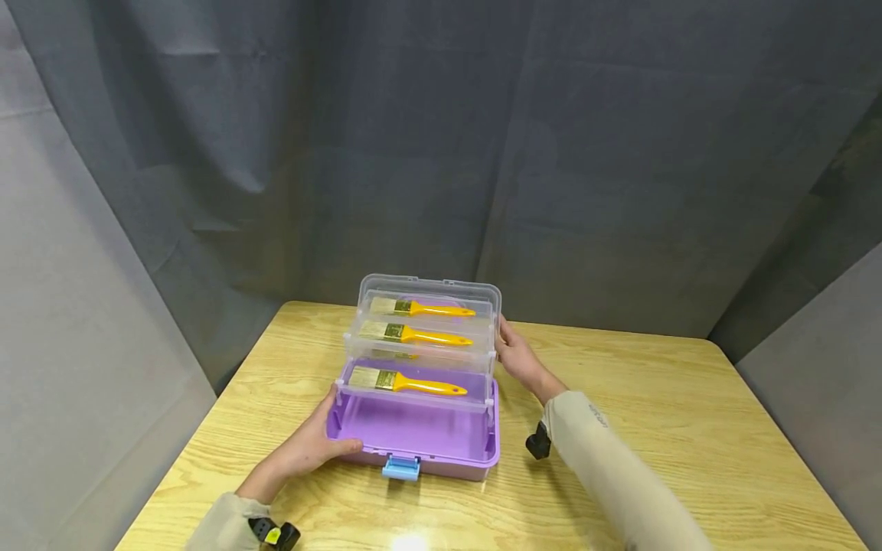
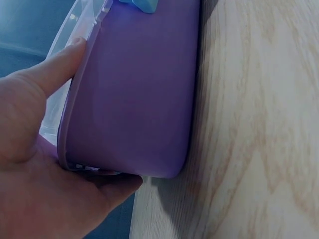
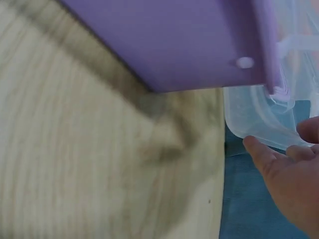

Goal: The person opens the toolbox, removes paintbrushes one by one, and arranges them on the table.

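A purple toolbox with a blue latch stands open on the table. Its clear lid is tilted back, and translucent trays are spread out in steps above the base. Three flat paintbrushes with yellow handles and pale bristles lie on the trays, one per level. My left hand grips the box's front left corner, thumb over the front rim and fingers along the left side. At the back right, my right hand holds the lid's side edge; some of its fingers are hidden behind the lid.
The box stands on a light wood table, left of its middle. Dark grey curtain hangs just behind the table's back edge. Grey panels rise on both sides.
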### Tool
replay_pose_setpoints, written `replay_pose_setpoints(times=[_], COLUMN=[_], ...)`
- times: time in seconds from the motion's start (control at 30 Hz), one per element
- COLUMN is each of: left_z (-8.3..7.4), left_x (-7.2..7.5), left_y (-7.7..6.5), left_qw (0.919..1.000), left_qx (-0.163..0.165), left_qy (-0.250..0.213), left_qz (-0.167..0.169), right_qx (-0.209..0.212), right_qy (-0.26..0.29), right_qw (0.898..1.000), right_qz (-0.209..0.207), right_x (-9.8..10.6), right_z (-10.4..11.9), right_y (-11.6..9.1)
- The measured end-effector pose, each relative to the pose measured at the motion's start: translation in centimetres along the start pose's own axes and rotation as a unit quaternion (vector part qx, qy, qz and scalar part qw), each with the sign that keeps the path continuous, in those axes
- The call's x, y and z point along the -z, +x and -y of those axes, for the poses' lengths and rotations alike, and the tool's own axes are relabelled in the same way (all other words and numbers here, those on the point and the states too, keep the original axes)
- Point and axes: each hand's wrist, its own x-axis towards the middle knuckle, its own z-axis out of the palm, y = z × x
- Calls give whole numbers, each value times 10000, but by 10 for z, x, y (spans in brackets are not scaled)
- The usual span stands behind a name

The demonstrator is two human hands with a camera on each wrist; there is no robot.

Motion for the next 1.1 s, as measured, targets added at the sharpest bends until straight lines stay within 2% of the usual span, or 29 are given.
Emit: replay_pose_setpoints(times=[0.1, 0.2, 0.3, 0.47, 0.57, 0.73, 0.87, 1.1], left_z=[-2, -1, 0, 2, 2, 3, 4, 3], left_x=[0, 1, 1, 0, 0, 0, -1, -2], left_y=[-1, -3, -2, 0, 0, 0, -3, -2], left_qw=[9997, 9992, 9996, 9998, 9995, 9995, 9997, 9996], left_qx=[216, 353, 229, -200, -328, -324, -233, -248], left_qy=[61, 159, 133, -7, -43, -11, 95, 124], left_qz=[-25, -60, -64, -24, 15, -1, -41, -18], right_qx=[157, 93, -122, -415, -603, -794, -900, -885], right_qy=[-227, -427, -509, -212, -143, -30, -166, -865], right_qw=[9996, 9990, 9986, 9988, 9980, 9968, 9958, 9921], right_qz=[19, 14, 17, 118, 137, 113, 75, -183], right_x=[-3, -7, -8, -9, -9, -10, -10, -8], right_z=[-6, -10, -13, -18, -20, -21, -21, -17], right_y=[-1, -3, -6, -9, -10, -11, -13, -19])
